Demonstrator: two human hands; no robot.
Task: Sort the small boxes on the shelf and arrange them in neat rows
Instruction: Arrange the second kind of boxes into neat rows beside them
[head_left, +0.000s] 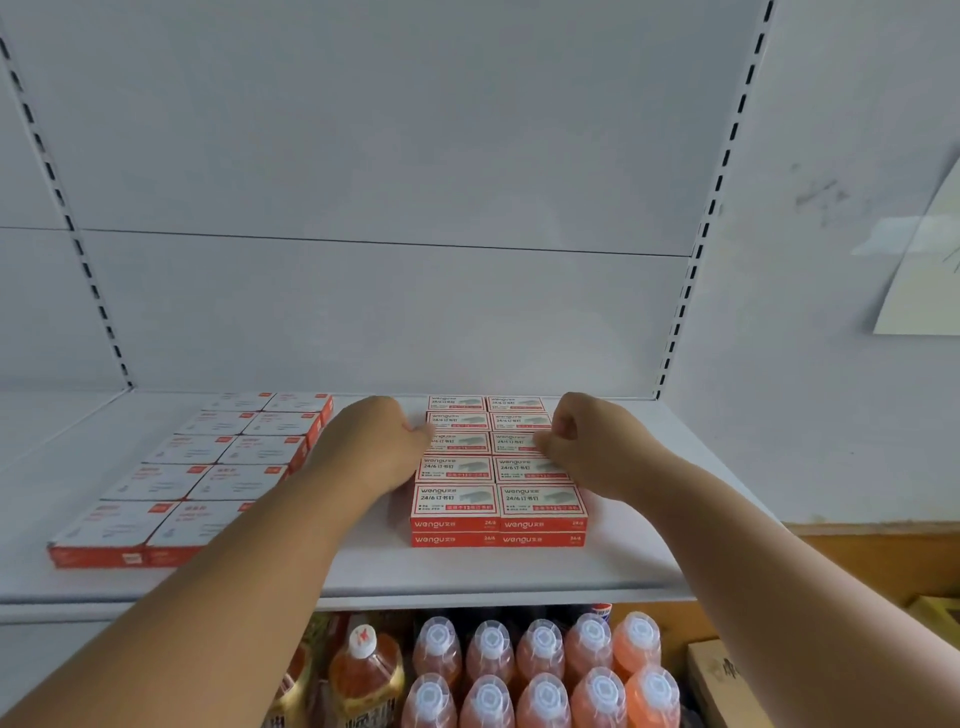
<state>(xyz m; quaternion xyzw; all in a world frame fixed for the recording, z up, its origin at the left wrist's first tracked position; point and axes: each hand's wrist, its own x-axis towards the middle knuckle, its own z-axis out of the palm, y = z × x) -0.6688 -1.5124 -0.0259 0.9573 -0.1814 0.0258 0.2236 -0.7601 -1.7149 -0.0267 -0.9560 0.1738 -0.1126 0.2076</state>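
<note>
White shelf (467, 571), grey-white back panel (363, 156) w/ black slots. Small boxes (498, 488): white tops, red print, red fronts w/ white lettering. Bottles (540, 649) below: orange, clear-white caps.

Two bare forearms come up from the bottom corners of the view, with no sleeves anywhere along their visible length. The left hand (371, 447) and the right hand (597, 447) wear no gloves, rings, watch or wristbands. The short fingernails that show look plain and unpainted.

box blocks (500, 467) on shelf (363, 571), bottles (540, 670) below
</note>
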